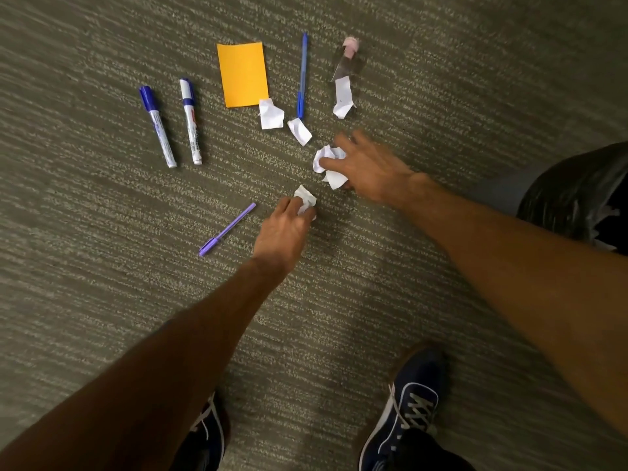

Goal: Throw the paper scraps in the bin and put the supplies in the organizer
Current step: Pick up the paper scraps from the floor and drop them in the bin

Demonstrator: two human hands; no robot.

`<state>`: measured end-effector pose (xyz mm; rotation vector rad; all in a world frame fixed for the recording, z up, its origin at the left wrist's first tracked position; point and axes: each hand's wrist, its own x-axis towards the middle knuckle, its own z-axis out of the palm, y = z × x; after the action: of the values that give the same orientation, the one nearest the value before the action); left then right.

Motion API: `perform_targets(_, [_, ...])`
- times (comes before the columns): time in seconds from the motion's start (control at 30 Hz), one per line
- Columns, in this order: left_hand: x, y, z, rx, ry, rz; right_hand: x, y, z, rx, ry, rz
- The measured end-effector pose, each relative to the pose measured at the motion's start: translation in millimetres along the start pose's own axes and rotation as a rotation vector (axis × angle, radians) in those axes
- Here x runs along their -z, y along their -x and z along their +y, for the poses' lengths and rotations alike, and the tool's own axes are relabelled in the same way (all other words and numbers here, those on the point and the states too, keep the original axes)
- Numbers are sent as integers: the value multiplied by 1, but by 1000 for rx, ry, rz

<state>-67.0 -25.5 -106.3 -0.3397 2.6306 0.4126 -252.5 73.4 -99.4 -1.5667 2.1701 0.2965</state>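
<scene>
White crumpled scraps are being gripped near the orange card (242,74): two (329,166) by the right hand (372,168), one (306,202) by the left hand (282,232); three scraps, pens and markers are remaining on the carpet, with no bin in view

Grey-green, ribbed low-pile carpet (102,205) covers the whole floor. Light is soft and even, casting faint shadows
</scene>
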Motion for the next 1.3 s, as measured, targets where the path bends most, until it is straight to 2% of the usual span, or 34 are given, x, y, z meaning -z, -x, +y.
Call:
perform_targets(0.43, [14, -3, 1, -34, 18, 86, 6, 23, -17, -52, -78, 48])
perform_targets(0.57, [32, 10, 9, -39, 36, 99, 18, 43, -23, -193, -341, 122])
perform_targets(0.73, [69, 29, 25, -104, 27, 141, 51, 85, -33, -364, -600, 346])
perform_targets(0.83, [104, 46, 49, -132, 84, 214, 79, 129, -40, -393, -648, 479])
perform_targets(1.03, [170, 80, 117, -304, 202, 432, 124, 236, -41, -524, -593, 639])
perform_targets(1.2, [212, 92, 188, -446, 240, 473, 139, 313, -26, -677, -568, 692])
perform_targets(1.3, [226, 89, 233, -545, 222, 417, 138, 349, -10, -740, -582, 661])
